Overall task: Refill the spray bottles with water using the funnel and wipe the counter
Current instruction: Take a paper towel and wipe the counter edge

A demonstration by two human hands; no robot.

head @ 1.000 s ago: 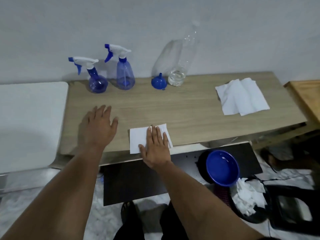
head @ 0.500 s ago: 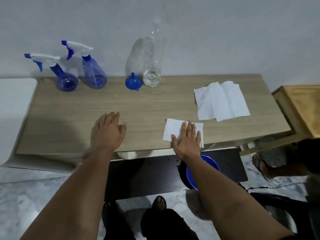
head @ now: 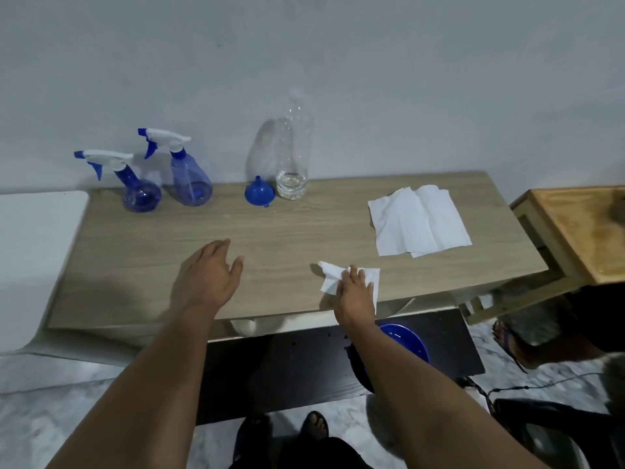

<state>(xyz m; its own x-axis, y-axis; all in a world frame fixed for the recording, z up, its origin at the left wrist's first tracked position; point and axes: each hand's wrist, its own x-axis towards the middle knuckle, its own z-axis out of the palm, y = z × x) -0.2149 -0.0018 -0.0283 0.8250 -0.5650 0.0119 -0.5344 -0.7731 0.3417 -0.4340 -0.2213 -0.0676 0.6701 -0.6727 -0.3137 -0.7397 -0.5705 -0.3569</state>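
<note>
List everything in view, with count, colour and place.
spray bottles: 2, blue with white heads, counter's far left
funnel: 1, blue, upside down beside the clear bottle
clear bottle: 1, little water, far edge
counter: 1, light wood
spare tissues: white, right side
wiping tissue: 1, white, near edge
bowl: 1, blue, below counter
left hand: flat on counter
right hand: presses wiping tissue
</note>
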